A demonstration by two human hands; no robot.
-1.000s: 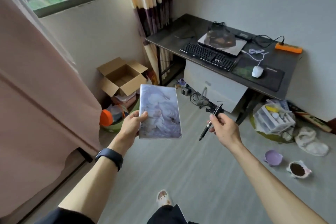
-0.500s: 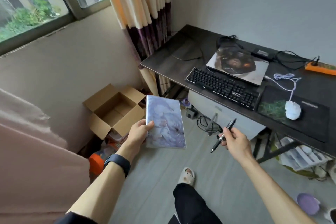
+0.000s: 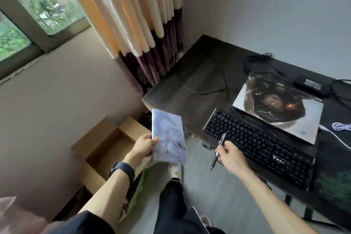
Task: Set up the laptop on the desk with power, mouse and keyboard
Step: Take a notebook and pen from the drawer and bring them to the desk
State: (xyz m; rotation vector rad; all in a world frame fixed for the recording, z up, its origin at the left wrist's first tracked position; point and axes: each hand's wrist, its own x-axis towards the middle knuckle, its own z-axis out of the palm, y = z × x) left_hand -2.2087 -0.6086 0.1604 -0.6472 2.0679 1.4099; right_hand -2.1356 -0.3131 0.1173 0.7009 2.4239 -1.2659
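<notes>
A closed laptop point(image 3: 277, 108) with a picture on its lid lies on the dark desk point(image 3: 171, 91). A black keyboard point(image 3: 260, 146) lies in front of it. A black power brick point(image 3: 309, 84) and dark cables sit behind the laptop. A white mouse cable point(image 3: 341, 126) shows at the right edge on a dark mouse pad point(image 3: 334, 186); the mouse itself is out of view. My left hand point(image 3: 143, 145) grips a pale purple notebook point(image 3: 168, 138) just off the desk's left corner. My right hand point(image 3: 230, 155) pinches a black pen point(image 3: 218, 153) at the desk's front edge, near the keyboard.
An open cardboard box point(image 3: 106, 150) stands on the floor below the notebook. Curtains point(image 3: 136, 24) hang by the desk's left end, beside a window point(image 3: 28, 15). My leg and slippered foot point(image 3: 175, 171) are on the grey floor in front of the desk.
I have walked closer to the desk, which now fills the right of the view. Both hands, still holding the notebook and pen, have come up to the desk's front edge.
</notes>
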